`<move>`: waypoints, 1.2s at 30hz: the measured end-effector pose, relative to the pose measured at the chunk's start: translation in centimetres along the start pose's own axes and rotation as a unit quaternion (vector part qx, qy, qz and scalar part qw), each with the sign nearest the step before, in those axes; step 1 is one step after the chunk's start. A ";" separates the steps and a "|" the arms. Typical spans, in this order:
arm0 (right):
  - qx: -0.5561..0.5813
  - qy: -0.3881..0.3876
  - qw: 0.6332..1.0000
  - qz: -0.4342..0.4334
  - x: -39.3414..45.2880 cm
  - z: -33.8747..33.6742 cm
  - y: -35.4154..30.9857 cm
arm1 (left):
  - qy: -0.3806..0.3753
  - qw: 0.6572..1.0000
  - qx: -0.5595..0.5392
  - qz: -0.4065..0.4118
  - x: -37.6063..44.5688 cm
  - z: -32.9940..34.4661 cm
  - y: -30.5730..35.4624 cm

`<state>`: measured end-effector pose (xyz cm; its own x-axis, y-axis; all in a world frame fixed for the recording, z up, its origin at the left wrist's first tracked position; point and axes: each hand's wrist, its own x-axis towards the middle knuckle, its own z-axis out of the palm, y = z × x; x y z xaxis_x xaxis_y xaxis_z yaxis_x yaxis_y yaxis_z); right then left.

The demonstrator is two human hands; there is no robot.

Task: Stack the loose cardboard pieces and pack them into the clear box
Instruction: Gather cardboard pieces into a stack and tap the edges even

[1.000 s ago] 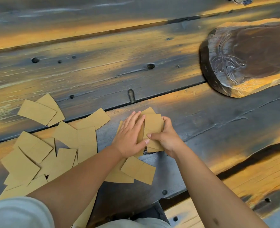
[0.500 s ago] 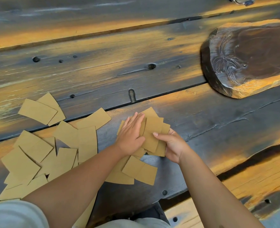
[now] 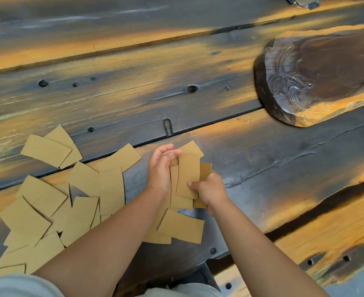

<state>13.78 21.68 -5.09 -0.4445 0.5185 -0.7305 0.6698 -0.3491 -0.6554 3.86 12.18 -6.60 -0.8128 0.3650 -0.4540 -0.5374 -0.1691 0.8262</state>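
The gathering step was under way: the right hand [image 3: 211,189] pinched a ragged bundle of cardboard pieces [image 3: 187,179] with thumb on top, while the left hand [image 3: 160,168] pressed curled fingers against the bundle's left edge to square it. Most loose cardboard pieces [image 3: 69,200] lay scattered toward the plank table's [image 3: 283,168] near left edge. The next move probably called for aligning the bundle, then collecting more. A clear box [image 3: 303,1] showed only partly at the far edge.
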 end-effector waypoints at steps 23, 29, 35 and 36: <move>0.111 0.012 0.974 -0.199 -5.0 -4.6 -2.5 | -0.224 0.941 0.244 -0.069 -2.2 -2.8 4.8; 0.060 -0.014 0.968 -0.242 -6.3 -3.9 -2.8 | -0.243 0.955 0.154 -0.073 -3.0 -2.0 6.1; 0.035 -0.035 0.965 -0.257 -6.2 -3.9 -2.1 | -0.214 0.968 0.104 -0.080 -3.4 -0.1 5.9; 0.032 -0.032 0.965 -0.259 -6.2 -4.1 -2.0 | -0.212 0.969 0.095 -0.083 -3.5 0.2 5.8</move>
<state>17.67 22.36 1.54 -0.7467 0.5887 -0.3098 0.3100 -0.1041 -0.9450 3.67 10.13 -0.14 -0.5312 0.7229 -0.4418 -0.5690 0.0820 0.8183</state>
